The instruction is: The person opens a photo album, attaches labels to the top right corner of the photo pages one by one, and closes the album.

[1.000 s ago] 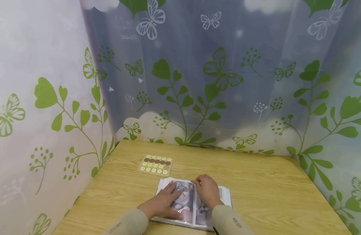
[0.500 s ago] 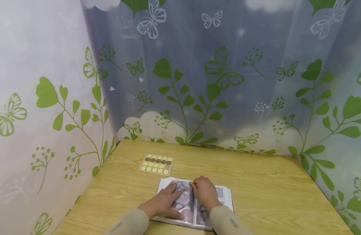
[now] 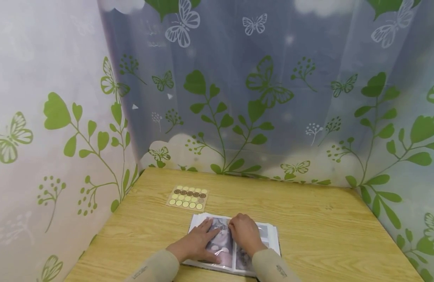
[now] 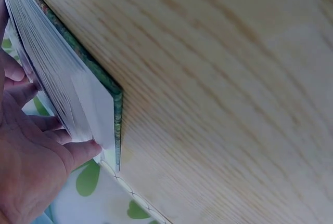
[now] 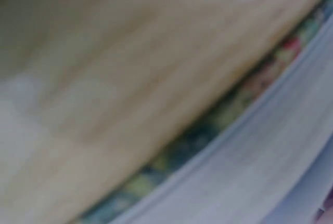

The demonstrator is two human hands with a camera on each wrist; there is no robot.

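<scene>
Table [image 3: 322,231]: wood-grain top, takes the load. Album [image 3: 274,235] lies open on it at the near edge, centred in front of the person. Left wrist view shows a thick page block on a patterned cover [image 4: 93,73]; I'd guess moderate weight, cover stiff, leaves bendy. For lifting, I'd take the cover edges on both sides, not single leaves.

Left page [image 3: 225,256] carries a picture under a glossy surface, likely a plastic sleeve: slick, scratchable, probably easy to crease. Flat-palm pressure looks like the right hold.

Left hand [image 3: 199,243]: fingers spread, resting on that page, nothing grasped. Right hand [image 3: 246,235]: fingers curled at the page's upper inner corner, by the gutter. Can't tell if it's pinching anything; fingertips hidden, right wrist view blurred.

Sheet [image 3: 187,198] of round stickers lies just beyond the album, toward the left, untouched. Looks thin and light; edges are the place to hold it.
</scene>
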